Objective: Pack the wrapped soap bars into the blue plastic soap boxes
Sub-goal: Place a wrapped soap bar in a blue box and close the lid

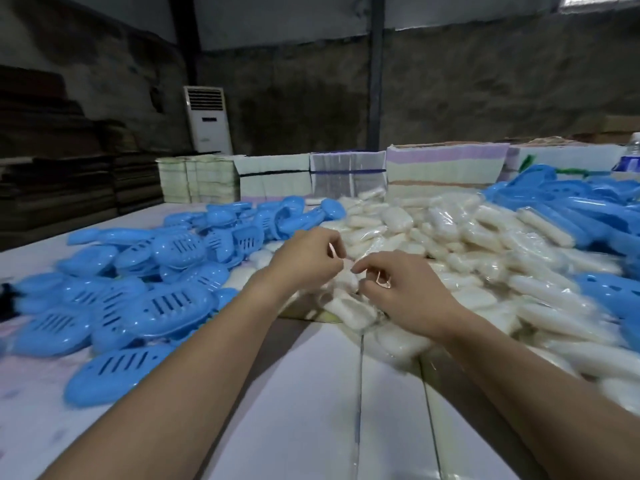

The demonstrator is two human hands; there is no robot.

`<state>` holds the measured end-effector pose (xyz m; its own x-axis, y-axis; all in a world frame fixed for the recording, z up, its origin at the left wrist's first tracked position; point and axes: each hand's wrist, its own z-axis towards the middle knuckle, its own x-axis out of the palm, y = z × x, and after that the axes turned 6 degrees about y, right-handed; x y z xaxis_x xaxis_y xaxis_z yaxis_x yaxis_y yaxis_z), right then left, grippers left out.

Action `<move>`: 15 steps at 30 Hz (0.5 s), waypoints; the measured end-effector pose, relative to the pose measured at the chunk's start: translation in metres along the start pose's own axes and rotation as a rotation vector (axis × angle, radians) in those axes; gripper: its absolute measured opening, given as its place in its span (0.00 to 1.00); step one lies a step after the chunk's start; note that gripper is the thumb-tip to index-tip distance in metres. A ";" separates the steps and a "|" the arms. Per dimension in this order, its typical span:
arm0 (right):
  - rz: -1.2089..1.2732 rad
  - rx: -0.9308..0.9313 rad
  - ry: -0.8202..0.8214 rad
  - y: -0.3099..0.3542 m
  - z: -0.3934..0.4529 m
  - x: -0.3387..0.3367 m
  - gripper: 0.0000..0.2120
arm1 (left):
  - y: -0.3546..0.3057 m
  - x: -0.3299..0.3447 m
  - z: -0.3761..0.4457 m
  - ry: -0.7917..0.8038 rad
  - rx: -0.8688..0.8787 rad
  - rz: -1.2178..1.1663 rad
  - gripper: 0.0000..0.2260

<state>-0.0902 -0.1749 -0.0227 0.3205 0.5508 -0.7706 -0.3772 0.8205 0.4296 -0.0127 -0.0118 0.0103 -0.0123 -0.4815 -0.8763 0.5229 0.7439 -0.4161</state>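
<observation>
A white soap bar in clear plastic wrap (347,279) lies between both hands at the near edge of the heap of wrapped soap bars (485,258). The left hand (308,258) and right hand (401,285) pinch it with curled fingertips; blue slotted plastic soap boxes (131,292) are piled to the left on the white table (304,410)

Two bare arms reach out over a white table (301,410). The left hand (304,258) and the right hand (405,285) meet in the middle, fingers curled, pinching a wrapped soap bar (346,278) between them. A big heap of white wrapped soap bars (485,251) lies at 2 o'clock. A pile of blue soap boxes (138,271) sits at 9 o'clock, and more blue boxes (588,209) at 3 o'clock. Stacks of cartons (443,168) stand at 12 o'clock.
</observation>
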 end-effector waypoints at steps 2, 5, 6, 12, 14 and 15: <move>0.005 -0.018 -0.009 -0.002 0.000 0.001 0.10 | 0.006 -0.024 0.001 0.137 -0.070 0.243 0.03; 0.011 -0.048 -0.001 -0.003 0.000 0.002 0.09 | 0.022 -0.063 -0.005 0.443 -0.262 0.545 0.19; 0.009 -0.052 0.006 -0.003 0.001 0.002 0.09 | 0.028 -0.072 -0.009 0.527 -0.324 0.638 0.24; 0.034 -0.037 0.057 -0.001 -0.001 0.000 0.08 | 0.061 -0.078 -0.025 0.667 -0.505 0.821 0.40; 0.050 -0.030 0.062 -0.001 -0.002 -0.001 0.08 | 0.067 -0.075 -0.028 0.630 -0.496 0.778 0.38; 0.061 -0.024 0.066 0.000 -0.002 -0.002 0.08 | 0.069 -0.075 -0.029 0.616 -0.490 0.762 0.37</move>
<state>-0.0923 -0.1764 -0.0225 0.2389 0.5878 -0.7729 -0.4153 0.7814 0.4659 -0.0007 0.0886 0.0402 -0.3250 0.3961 -0.8587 0.1806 0.9173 0.3548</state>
